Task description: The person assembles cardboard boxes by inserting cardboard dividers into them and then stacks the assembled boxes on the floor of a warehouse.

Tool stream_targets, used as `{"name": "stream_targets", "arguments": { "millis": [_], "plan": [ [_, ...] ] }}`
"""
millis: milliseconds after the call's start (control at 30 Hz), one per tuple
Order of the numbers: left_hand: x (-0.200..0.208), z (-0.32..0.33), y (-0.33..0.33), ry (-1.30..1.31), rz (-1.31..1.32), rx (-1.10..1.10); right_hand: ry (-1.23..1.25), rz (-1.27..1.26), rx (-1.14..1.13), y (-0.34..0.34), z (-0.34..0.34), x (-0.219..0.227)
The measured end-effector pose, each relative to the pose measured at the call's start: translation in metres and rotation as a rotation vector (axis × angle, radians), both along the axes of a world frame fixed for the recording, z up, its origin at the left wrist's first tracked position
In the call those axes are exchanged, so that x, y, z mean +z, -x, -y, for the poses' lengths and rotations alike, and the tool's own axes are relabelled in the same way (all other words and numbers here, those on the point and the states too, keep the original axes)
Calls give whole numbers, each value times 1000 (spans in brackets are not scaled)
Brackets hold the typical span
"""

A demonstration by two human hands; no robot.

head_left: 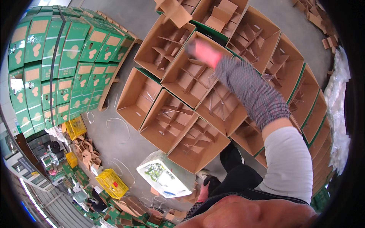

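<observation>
My right hand (205, 52), in a pink and dark glove, reaches out over the open cardboard boxes. Motion smears its fingers, so whether it holds anything does not show. A grey knitted sleeve covers that forearm. Beneath it lies an open box (177, 90) with crossed cardboard dividers inside. Another divided box (146, 57) sits just to its left. Loose folded cardboard (173, 13) rests on the boxes at the far side. Down by my legs is my left hand (204, 192), also gloved in pink and dark; its fingers are too small and partly hidden to read.
Strapped green cartons (68, 57) are stacked on a wooden pallet (114, 81) at left. A white tub (178, 186) with green and white contents stands near my feet. Yellow crates (112, 183) and cardboard scraps (87, 152) lie on the floor. Clear plastic wrapping (338, 114) hangs at right.
</observation>
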State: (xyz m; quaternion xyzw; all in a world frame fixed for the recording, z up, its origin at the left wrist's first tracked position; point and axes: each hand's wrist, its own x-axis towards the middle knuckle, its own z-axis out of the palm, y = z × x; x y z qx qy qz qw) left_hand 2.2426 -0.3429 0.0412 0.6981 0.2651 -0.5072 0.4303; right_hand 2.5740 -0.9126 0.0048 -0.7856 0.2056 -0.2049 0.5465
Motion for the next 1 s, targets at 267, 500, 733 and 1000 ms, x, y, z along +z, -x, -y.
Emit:
{"name": "stream_targets", "arguments": {
  "millis": [267, 500, 733, 1000],
  "plan": [
    [-9, 19, -16, 16, -8, -191, 57, -635, 860, 292, -276, -125],
    [-113, 128, -180, -249, 897, -988, -35, -682, 268, 250, -158, -124],
    [-175, 330, -456, -761, 1309, -1215, 338, -235, -151, 130, 10, -161],
    [-270, 370, -486, -456, 1464, -1005, -246, 10, -122, -33, 235, -186]
  ]
}}
